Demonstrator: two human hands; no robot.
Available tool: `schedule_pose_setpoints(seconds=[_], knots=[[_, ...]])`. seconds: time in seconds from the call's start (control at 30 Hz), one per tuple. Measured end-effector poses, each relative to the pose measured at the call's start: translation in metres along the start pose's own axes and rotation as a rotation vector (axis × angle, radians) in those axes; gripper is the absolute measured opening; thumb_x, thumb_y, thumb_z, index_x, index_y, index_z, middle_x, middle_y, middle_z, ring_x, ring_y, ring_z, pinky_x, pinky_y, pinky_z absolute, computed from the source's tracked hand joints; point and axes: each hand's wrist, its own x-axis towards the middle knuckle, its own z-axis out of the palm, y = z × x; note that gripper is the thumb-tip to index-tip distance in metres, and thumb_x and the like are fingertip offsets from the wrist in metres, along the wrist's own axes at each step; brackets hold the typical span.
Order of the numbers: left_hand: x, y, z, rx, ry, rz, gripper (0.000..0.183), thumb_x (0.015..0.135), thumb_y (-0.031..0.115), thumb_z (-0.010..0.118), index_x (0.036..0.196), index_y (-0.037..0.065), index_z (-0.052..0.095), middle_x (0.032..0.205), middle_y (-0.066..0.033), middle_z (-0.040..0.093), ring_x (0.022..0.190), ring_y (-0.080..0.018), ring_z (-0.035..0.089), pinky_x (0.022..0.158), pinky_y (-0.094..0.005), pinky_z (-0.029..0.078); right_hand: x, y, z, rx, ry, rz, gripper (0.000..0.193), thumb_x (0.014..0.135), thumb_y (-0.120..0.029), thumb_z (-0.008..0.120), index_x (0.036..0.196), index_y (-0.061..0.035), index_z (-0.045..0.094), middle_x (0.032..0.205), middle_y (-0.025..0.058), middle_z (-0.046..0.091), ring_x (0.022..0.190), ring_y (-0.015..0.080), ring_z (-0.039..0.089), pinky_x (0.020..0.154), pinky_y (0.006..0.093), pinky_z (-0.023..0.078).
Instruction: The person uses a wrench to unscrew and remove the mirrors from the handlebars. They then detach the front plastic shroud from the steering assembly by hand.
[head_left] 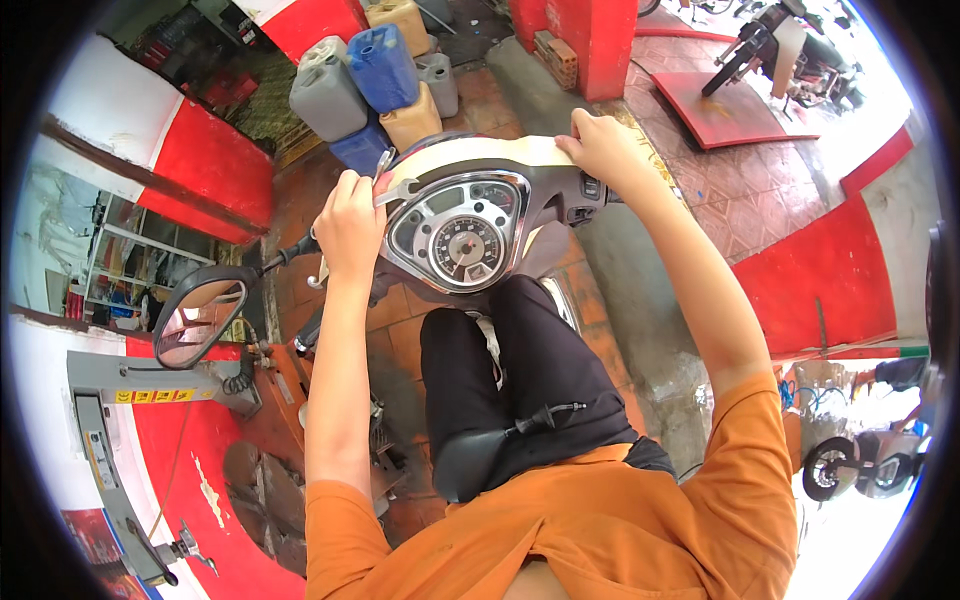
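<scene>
In front of me is a scooter's handlebar and instrument cluster, with a round dial in a chrome-edged surround. My left hand is closed at the cluster's upper left, with the open jaw of a metal wrench sticking out beside the fingers. Another metal end shows just above that hand. Along the far edge of the cluster runs a pale yellow handlebar cover. My right hand has its fingers curled over the cover's right end. Across my lap lies a loose black mirror with its stem.
A mounted mirror juts out left of the handlebar. Blue, grey and tan plastic jugs stand stacked beyond. A grey metal machine is at the left. Another motorbike stands by a red ramp at the far right.
</scene>
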Motion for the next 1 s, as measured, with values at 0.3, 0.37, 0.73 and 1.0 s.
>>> schedule_pose_setpoints(seconds=[0.3, 0.37, 0.73, 1.0], knots=[[0.005, -0.01, 0.012, -0.182, -0.147, -0.08, 0.034, 0.095, 0.034, 0.063, 0.08, 0.004, 0.064, 0.079, -0.0131, 0.059, 0.068, -0.036, 0.063, 0.061, -0.0428, 0.05, 0.019, 0.035, -0.032, 0.172, -0.313, -0.544, 0.035, 0.093, -0.027, 0.063, 0.122, -0.0095, 0.054, 0.114, 0.0183, 0.063, 0.103, 0.0339, 0.063, 0.088, 0.0425, 0.05], [0.014, -0.016, 0.013, -0.498, -0.424, -0.435, 0.048, 0.098, 0.046, 0.057, 0.086, 0.001, 0.069, 0.077, -0.0195, 0.064, 0.072, -0.0408, 0.064, 0.066, -0.0435, 0.05, 0.015, 0.028, -0.031, 0.251, -0.295, -0.388, 0.034, 0.092, -0.033, 0.066, 0.112, -0.0068, 0.06, 0.107, 0.0188, 0.065, 0.099, 0.0326, 0.064, 0.085, 0.0409, 0.051], [0.007, -0.015, 0.016, -0.307, -0.43, -0.509, 0.048, 0.097, 0.046, 0.054, 0.089, 0.002, 0.072, 0.083, -0.0271, 0.066, 0.083, -0.047, 0.065, 0.072, -0.0493, 0.05, 0.029, 0.033, -0.028, 0.284, -0.359, -0.43, 0.024, 0.086, -0.021, 0.067, 0.1, -0.0022, 0.066, 0.104, 0.0156, 0.067, 0.09, 0.0358, 0.066, 0.08, 0.0415, 0.053], [0.004, -0.008, 0.014, -0.284, -0.383, -0.561, 0.049, 0.097, 0.047, 0.055, 0.087, 0.001, 0.071, 0.081, -0.0265, 0.066, 0.083, -0.0476, 0.065, 0.071, -0.051, 0.05, 0.023, 0.029, -0.01, 0.099, -0.152, -0.44, 0.02, 0.087, -0.022, 0.07, 0.096, -0.0048, 0.068, 0.078, 0.0138, 0.067, 0.075, 0.0294, 0.066, 0.07, 0.0403, 0.052]])
